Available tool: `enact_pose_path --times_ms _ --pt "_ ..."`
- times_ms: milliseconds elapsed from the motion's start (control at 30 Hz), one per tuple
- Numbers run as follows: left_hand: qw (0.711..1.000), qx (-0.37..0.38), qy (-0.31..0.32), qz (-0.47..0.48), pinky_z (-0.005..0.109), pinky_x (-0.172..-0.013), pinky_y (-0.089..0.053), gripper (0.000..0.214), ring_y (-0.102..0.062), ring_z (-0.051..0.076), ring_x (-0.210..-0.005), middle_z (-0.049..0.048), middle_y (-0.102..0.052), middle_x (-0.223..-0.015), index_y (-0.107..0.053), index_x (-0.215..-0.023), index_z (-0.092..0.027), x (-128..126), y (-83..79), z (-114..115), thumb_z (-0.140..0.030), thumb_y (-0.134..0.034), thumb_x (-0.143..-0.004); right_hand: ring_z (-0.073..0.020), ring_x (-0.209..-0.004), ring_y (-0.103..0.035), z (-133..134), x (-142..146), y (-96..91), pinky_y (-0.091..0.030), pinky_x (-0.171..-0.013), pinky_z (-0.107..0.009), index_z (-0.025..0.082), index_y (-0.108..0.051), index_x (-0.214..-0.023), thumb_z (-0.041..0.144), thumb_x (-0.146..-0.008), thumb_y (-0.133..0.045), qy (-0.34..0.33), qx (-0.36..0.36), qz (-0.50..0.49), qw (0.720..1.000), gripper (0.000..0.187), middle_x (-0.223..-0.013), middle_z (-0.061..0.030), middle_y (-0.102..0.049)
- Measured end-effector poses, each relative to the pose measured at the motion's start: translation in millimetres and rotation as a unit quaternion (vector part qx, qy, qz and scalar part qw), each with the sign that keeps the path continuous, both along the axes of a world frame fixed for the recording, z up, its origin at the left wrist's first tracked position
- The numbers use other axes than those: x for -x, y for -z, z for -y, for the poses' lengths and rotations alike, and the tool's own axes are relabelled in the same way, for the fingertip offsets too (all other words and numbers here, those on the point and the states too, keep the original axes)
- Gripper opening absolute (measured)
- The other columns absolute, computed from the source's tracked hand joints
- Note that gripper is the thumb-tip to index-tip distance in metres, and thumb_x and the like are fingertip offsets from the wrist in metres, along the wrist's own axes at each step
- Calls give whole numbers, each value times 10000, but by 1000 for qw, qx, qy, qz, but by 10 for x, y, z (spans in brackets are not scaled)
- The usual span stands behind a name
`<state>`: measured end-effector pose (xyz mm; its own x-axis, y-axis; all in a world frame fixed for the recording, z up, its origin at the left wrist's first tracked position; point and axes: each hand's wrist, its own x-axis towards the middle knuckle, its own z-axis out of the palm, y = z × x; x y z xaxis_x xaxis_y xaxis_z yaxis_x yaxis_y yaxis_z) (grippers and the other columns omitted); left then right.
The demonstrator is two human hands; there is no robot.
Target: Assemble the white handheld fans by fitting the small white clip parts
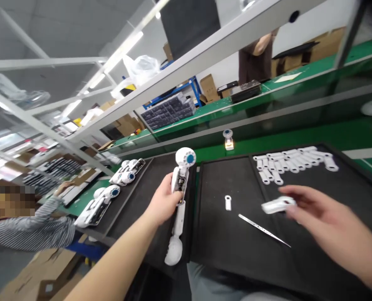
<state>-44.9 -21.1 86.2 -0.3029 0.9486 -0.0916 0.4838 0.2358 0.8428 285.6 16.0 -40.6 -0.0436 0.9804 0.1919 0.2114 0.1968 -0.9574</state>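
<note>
In the left hand, a white handheld device shows exposed circuitry.

A factory assembly line — green conveyor benches, steel shelving, cardboard cartons, trays of white plastic parts.

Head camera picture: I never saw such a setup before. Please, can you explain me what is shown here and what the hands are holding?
This picture comes from a camera worn on a person's head, looking down at their own two bare hands. There is no robot here. The left hand holds a long white device, its casing open with small electronic parts inside. The right hand holds a small white plastic piece. On the black mats lie metal tweezers and rows of white parts, with more white devices further left. The mats sit on a green workbench. Another person in a striped sleeve is nearby.
</note>
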Motion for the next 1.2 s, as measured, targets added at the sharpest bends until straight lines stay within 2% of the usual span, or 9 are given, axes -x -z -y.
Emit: enact_pose_path --times_ms 100,200,433,567,833,1000,1100,1167,1200 --pt "995 14 58 84 337 -666 -567 628 -638 218 -831 44 -621 -994 -459 -1295 -232 -491 4 101 -186 -630 -692 -226 -755 -697 105 418 -358 -591 -618 -276 223 -631 -852 447 -686 -707 -61 63 -148 985 289 -821 -71 -709" --pt "978 33 92 183 312 -624 -555 716 -631 206 -796 46 -629 -997 -407 -1348 -242 -839 85 201 -202 -691 -692 -188 -734 -663 185 619 -503 -575 -618 -258 216 -617 -814 401 -695 -699 -114 83 -170 975 235 -796 -40 -679" --pt "977 11 103 186 344 -999 -481 856 -597 252 -1168 83 -595 -1311 -359 -1404 -272 -1221 547 313 -175 -804 -679 -172 -716 -656 279 625 -382 -585 -661 -285 191 -657 -881 345 -662 -715 -115 160 -217 956 274 -796 -30 -684" --pt "992 13 91 89 373 -1016 -468 811 -591 262 -1190 81 -595 -1319 -347 -1431 -297 -1354 704 338 -197 -764 -743 -178 -699 -663 292 577 -321 -574 -613 -270 192 -648 -839 305 -667 -729 -93 170 -197 961 221 -773 -29 -690" --pt "990 -6 97 103 350 -1049 -436 780 -560 236 -1232 61 -557 -1371 -312 -1464 -324 -1433 807 339 -196 -707 -804 -194 -703 -692 297 510 -243 -593 -633 -284 189 -704 -867 317 -687 -744 -63 138 -178 972 224 -795 -38 -721" --pt "982 -17 96 162 350 -1063 -414 718 -533 234 -1237 64 -550 -1342 -396 -1407 -281 -1419 881 307 -93 -656 -764 -193 -794 -701 265 505 -210 -592 -748 -306 216 -753 -957 300 -781 -694 -91 82 -94 988 204 -951 -42 -738" --pt "951 5 90 294 316 -819 -524 720 -607 200 -959 46 -609 -1080 -421 -1353 -259 -1403 923 279 -116 -700 -704 -229 -933 -683 231 336 -113 -566 -848 -354 237 -676 -1193 322 -829 -662 -89 23 54 994 374 -1104 -58 -713" --pt "914 20 78 397 283 -645 -519 656 -574 168 -791 25 -577 -942 -453 -1278 -231 -1384 926 262 -166 -728 -687 -320 -1081 -618 208 117 66 -521 -914 -447 171 -553 -1340 359 -838 -670 -35 -36 255 966 548 -1242 -149 -642" --pt "898 19 70 435 275 -605 -510 607 -557 157 -759 23 -561 -924 -474 -1229 -219 -1372 920 255 -183 -736 -682 -375 -1112 -583 194 -12 189 -506 -903 -491 114 -522 -1345 378 -835 -676 0 -52 364 930 594 -1257 -211 -610"
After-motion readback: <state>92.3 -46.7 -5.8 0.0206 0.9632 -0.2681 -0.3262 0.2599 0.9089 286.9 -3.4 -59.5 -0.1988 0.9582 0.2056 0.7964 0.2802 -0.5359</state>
